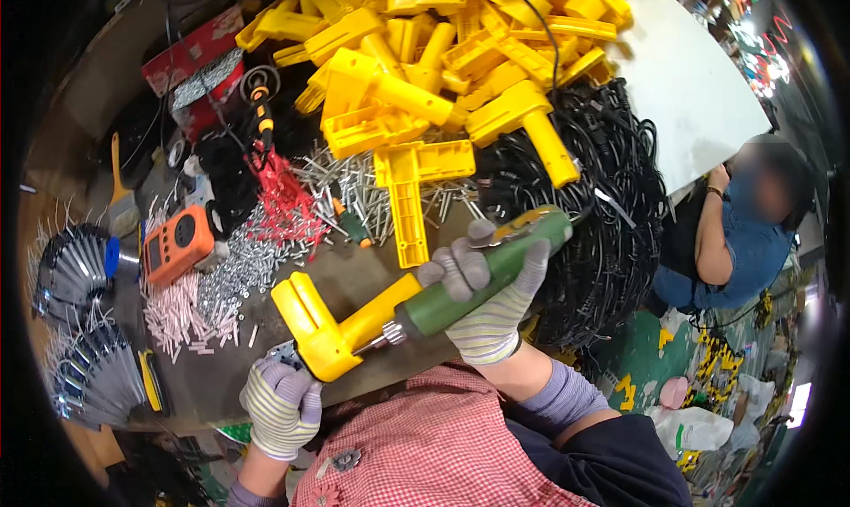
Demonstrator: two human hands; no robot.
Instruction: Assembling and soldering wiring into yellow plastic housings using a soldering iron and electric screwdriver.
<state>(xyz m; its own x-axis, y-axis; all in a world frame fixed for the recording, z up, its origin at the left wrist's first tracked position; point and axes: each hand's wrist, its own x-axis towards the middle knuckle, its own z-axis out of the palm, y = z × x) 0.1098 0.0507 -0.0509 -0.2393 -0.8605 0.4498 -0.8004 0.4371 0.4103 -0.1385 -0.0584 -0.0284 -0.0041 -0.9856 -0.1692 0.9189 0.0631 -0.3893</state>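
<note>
My right hand (482, 299), in a striped glove with grey fingers, is wrapped around a green electric screwdriver (452, 290). Its bit points left, its tip against or just beside the lower edge of a yellow T-shaped plastic tool housing (310, 325). That housing is gripped at its lower end by my gloved left hand (282, 405), where a small grey part shows by the fingertips. Just above lies an open yellow half-shell (407, 197), ribbed inside. Loose silver screws (257, 255) and a small green-handled screwdriver (354, 224) lie further left.
Yellow housings (425, 55) are piled at the back, with black cables (602, 224) bundled at right. An orange meter (177, 244), a brush (121, 188), a red box (199, 73) and wired grey parts (93, 374) stand left. A seated person (735, 241) is at far right.
</note>
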